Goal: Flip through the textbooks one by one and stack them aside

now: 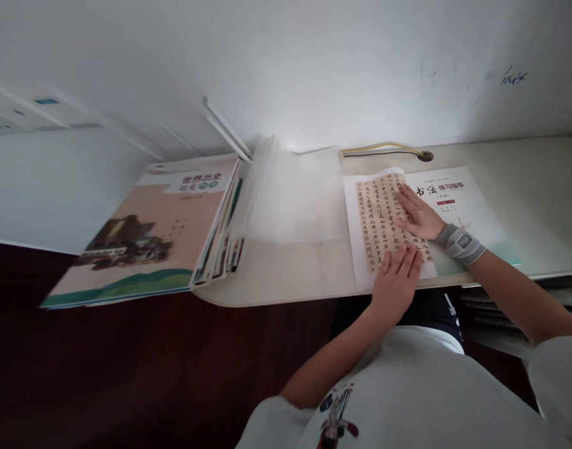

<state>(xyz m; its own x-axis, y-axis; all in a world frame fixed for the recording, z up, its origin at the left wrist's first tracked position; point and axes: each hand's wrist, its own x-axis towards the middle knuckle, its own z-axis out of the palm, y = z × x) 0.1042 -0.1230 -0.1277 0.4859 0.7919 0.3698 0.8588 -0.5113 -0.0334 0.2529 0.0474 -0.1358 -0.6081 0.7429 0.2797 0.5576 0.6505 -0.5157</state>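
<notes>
On the white desk lies a calligraphy workbook (473,212), its white-and-green cover with Chinese title on the right side. A tan panel (377,218) covered in columns of black brush characters spreads to the left of it, its upper edge slightly curled. My right hand (420,215), with a grey band on the wrist, rests flat across the line where panel and cover meet, fingers stretched out. Lower down, my left hand (397,280) presses flat on the panel's bottom edge, fingers extended. Neither hand grips anything.
Clear plastic sheets (295,199) lie left of the workbook. Beyond them, a stack of books topped by a pink history book (159,231) overhangs the desk's left end. Yellow and black cables (383,148) run along the wall into a desk hole (425,156).
</notes>
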